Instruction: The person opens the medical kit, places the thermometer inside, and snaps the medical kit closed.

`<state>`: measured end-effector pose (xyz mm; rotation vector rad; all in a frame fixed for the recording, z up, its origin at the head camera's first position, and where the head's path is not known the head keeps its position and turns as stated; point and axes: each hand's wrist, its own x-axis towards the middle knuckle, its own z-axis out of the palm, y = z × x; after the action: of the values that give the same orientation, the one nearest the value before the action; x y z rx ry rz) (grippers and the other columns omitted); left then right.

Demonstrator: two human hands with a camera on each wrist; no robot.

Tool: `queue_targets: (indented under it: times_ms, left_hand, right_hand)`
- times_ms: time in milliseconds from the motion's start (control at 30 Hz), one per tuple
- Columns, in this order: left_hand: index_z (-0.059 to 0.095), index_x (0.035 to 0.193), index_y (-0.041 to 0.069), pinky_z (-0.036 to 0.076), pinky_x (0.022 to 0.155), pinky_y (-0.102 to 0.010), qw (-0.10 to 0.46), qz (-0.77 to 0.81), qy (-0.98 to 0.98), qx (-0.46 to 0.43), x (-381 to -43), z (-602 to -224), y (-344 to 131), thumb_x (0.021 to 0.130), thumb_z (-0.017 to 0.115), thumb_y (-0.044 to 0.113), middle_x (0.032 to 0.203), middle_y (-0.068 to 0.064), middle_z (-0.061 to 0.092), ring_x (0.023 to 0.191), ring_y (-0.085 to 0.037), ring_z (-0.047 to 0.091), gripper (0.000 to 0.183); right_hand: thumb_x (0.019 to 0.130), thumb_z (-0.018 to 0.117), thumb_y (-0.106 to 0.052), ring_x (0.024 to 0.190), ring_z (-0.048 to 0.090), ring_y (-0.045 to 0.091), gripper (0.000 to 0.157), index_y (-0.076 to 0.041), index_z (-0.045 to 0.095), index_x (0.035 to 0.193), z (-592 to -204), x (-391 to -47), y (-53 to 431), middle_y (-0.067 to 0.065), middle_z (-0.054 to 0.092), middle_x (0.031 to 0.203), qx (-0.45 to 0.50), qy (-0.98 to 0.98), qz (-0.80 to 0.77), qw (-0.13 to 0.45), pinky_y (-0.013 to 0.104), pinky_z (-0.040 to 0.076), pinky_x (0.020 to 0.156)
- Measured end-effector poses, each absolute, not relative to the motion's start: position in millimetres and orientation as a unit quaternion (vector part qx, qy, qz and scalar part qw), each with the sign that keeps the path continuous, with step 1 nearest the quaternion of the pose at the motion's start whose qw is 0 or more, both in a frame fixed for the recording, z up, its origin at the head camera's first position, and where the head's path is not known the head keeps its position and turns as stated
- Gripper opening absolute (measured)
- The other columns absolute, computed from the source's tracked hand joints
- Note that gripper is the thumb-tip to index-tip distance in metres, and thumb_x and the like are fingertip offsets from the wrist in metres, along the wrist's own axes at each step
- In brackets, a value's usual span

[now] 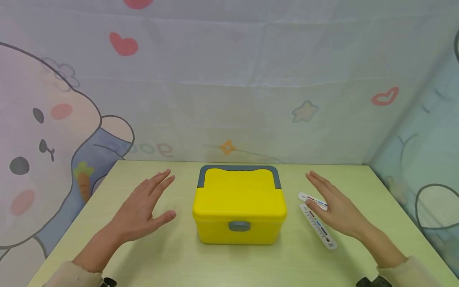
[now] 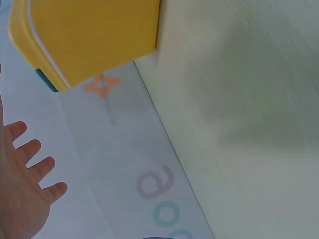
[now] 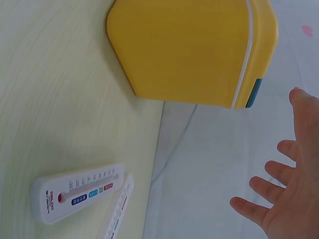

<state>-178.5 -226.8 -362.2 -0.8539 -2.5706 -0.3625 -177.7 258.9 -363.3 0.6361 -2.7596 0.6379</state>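
Observation:
A yellow box [image 1: 239, 199] with a closed lid, a grey handle [image 1: 239, 168] and a grey front latch [image 1: 239, 226] stands mid-table. To its left my left hand [image 1: 141, 209] is held above the table, fingers extended and thumb apart, touching nothing. On the other side my right hand [image 1: 338, 209] hovers with straight fingers over two white thermometers. The nearer thermometer [image 1: 318, 227] lies slanted on the table; the farther thermometer [image 1: 305, 196] is partly covered by the hand in the head view. In the right wrist view the nearer thermometer [image 3: 79, 191] shows its printed scale and red bulb.
The pale wooden table [image 1: 172, 263] reaches back to a printed cloth [image 1: 215, 59] with hearts and a cartoon animal. More cloth [image 1: 426, 159] hangs along the right edge.

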Motion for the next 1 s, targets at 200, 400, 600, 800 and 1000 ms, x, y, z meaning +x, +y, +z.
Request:
queue_targets:
  times_ms: [200, 400, 600, 800, 1000]
  left_hand:
    - [0.028, 0.145, 0.015, 0.028, 0.103, -0.050, 0.215, -0.132, -0.916, -0.313, -173, -358, -220, 0.079, 0.067, 0.042, 0.149, -0.007, 0.027, 0.133, -0.028, 0.030, 0.082]
    - [0.028, 0.145, 0.015, 0.027, 0.103, -0.049, 0.223, -0.140, -0.911, -0.319, -166, -351, -210, 0.077, 0.068, 0.043, 0.149, -0.006, 0.027, 0.131, -0.027, 0.032, 0.084]
    - [0.030, 0.144, 0.013, 0.030, 0.102, -0.047, 0.232, -0.148, -0.900, -0.339, -159, -346, -200, 0.078, 0.066, 0.045, 0.147, -0.005, 0.031, 0.130, -0.025, 0.034, 0.082]
    - [0.032, 0.144, 0.015, 0.032, 0.101, -0.045, 0.242, -0.152, -0.893, -0.348, -151, -343, -190, 0.077, 0.068, 0.044, 0.146, -0.003, 0.034, 0.127, -0.023, 0.037, 0.081]
    - [0.036, 0.141, 0.014, 0.035, 0.098, -0.044, 0.257, -0.160, -0.886, -0.350, -144, -340, -180, 0.078, 0.065, 0.048, 0.143, -0.002, 0.037, 0.124, -0.023, 0.041, 0.078]
  right_hand:
    - [0.091, 0.057, -0.035, 0.132, 0.030, 0.037, 0.069, -0.017, 0.022, 0.148, -362, -176, 251, 0.006, 0.022, 0.152, 0.226, -0.941, 0.226, 0.113, 0.061, 0.034, 0.095]
    - [0.092, 0.056, -0.036, 0.131, 0.032, 0.038, 0.069, -0.021, 0.019, 0.148, -361, -173, 244, 0.008, 0.023, 0.151, 0.227, -0.941, 0.228, 0.107, 0.059, 0.037, 0.095]
    - [0.092, 0.056, -0.035, 0.132, 0.032, 0.036, 0.069, -0.023, 0.018, 0.148, -362, -171, 237, 0.007, 0.023, 0.152, 0.231, -0.938, 0.240, 0.100, 0.056, 0.038, 0.096]
    - [0.091, 0.057, -0.035, 0.132, 0.033, 0.033, 0.068, -0.024, 0.022, 0.148, -365, -169, 229, 0.003, 0.023, 0.152, 0.235, -0.933, 0.254, 0.100, 0.054, 0.042, 0.093]
    - [0.090, 0.058, -0.037, 0.130, 0.037, 0.030, 0.068, -0.024, 0.024, 0.147, -367, -167, 220, 0.002, 0.025, 0.151, 0.245, -0.931, 0.251, 0.104, 0.052, 0.044, 0.092]
